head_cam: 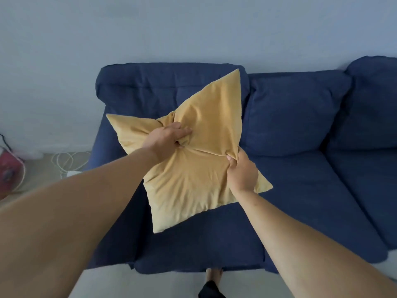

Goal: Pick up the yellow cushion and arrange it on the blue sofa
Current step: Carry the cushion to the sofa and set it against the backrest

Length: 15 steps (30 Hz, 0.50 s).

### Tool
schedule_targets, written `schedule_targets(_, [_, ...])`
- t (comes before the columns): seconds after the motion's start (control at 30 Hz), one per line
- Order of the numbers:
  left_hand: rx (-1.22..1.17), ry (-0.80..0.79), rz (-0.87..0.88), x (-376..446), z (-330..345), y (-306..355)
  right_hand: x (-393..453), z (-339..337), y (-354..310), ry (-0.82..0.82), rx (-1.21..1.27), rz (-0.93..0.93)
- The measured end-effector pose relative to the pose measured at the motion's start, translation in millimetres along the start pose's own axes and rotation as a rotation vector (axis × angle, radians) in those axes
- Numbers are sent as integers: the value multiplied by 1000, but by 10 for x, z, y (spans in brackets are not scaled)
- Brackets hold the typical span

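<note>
A square yellow cushion (pixel 193 175) hangs turned like a diamond over the left seat of the blue sofa (pixel 300 190). My left hand (pixel 165 140) is clenched on a bunch of fabric near the cushion's middle. At the cushion's right edge, my right hand (pixel 241 172) pinches the fabric. The cloth is creased and pulled tight between the two grips. The top corner of the cushion overlaps the sofa's left back pillow (pixel 150 89). Whether its lower part touches the seat I cannot tell.
The sofa stands against a pale wall, with more back pillows (pixel 296 112) to the right. White cables (pixel 64 162) and a pink and red object (pixel 8 173) lie on the floor left of the sofa. My foot (pixel 212 278) shows at the sofa's front edge.
</note>
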<state>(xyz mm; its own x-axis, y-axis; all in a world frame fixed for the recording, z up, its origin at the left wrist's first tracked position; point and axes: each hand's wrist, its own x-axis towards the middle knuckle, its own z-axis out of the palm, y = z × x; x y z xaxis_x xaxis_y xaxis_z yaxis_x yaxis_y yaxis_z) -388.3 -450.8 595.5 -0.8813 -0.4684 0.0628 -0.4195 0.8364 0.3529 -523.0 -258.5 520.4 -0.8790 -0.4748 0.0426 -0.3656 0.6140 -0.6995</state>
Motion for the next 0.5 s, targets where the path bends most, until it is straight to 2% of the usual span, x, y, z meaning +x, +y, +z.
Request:
schedule_targets(0.23, [89, 14, 160, 1085, 374, -807, 967, 878, 9, -10, 123, 99])
schedule_targets(0.3, [107, -26, 166, 1338, 660, -1077, 1161, 1150, 149, -87, 100, 153])
schedule_targets(0.43, [192, -244, 176, 1499, 1231, -1551, 1380, 1619, 497, -355, 4, 316])
schedule_targets(0.5, [216, -236, 209, 1485, 1397, -1674, 1387, 1716, 556, -369, 23, 311])
